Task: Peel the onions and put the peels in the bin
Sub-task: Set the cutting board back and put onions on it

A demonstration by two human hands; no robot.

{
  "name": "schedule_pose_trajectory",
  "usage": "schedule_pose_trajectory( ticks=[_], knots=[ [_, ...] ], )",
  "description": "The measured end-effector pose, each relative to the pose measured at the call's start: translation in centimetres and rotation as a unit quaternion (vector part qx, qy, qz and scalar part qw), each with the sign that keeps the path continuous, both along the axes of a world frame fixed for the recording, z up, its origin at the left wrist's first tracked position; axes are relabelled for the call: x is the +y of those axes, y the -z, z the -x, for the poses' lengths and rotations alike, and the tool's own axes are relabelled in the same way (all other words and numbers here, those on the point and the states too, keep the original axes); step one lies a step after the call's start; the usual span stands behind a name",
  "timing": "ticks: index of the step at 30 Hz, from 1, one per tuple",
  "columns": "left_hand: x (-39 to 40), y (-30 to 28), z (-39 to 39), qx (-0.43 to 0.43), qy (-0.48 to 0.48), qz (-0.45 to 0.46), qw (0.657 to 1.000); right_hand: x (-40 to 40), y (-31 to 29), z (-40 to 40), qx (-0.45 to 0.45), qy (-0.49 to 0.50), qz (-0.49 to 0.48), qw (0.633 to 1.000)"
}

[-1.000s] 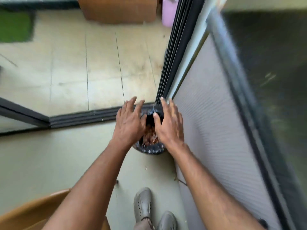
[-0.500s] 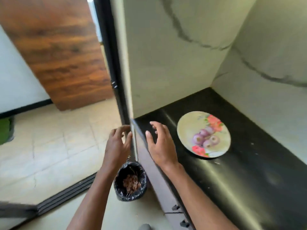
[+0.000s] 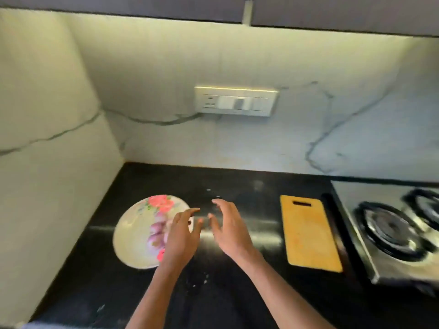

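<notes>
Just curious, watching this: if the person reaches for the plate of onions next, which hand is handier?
Probably the left hand: it hovers open over the plate's right edge, beside the peeled onions. The right hand, also open, hangs over bare countertop, farther away.

Counter (image 3: 237,293) glossy black stone; wall (image 3: 332,129) veined marble; cutting board (image 3: 308,233) matt wood; stove (image 3: 356,233) shiny steel.

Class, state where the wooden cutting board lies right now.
In the head view, the cutting board lies flat on the black counter, right of both hands, just left of the stove.
</notes>
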State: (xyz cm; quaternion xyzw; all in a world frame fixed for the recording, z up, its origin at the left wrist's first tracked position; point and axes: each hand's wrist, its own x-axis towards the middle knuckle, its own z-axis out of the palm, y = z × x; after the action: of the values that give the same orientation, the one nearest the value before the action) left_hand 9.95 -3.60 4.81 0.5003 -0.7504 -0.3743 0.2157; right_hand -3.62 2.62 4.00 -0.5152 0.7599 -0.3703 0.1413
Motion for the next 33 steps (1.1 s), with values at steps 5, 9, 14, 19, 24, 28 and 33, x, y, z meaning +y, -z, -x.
schedule_pose_trajectory(
  ticks=[5,9,14,19,24,28,33],
  knots=[
    [1.2,-0.1,11.8,0.03,0.149,-0.032,0.988,6.6,-0.2,9.7,-0.012,0.184,-0.025,0.982],
    [5.1,0.3,20.2,0.013,0.252,-0.063,0.966,14.7,1.2,15.0,-0.051,0.325,-0.064,0.942],
    [8.0,1.8,29.5,-0.039,0.338,-0.056,0.939,20.8,4.0,18.3,-0.081,0.407,-0.141,0.899],
    [9.4,3.2,36.8,-0.118,0.413,-0.014,0.903,22.3,6.4,19.5,-0.057,0.384,-0.222,0.894],
    [8.5,5.3,42.2,-0.16,0.454,0.049,0.875,21.7,7.7,20.0,-0.051,0.398,-0.216,0.89],
    [7.5,7.7,43.9,-0.209,0.442,0.063,0.87,22.3,8.4,18.1,-0.178,0.505,-0.131,0.835],
    [8.3,10.6,42.8,-0.248,0.448,0.094,0.853,22.8,10.0,15.5,-0.28,0.569,-0.065,0.771]
  ],
)
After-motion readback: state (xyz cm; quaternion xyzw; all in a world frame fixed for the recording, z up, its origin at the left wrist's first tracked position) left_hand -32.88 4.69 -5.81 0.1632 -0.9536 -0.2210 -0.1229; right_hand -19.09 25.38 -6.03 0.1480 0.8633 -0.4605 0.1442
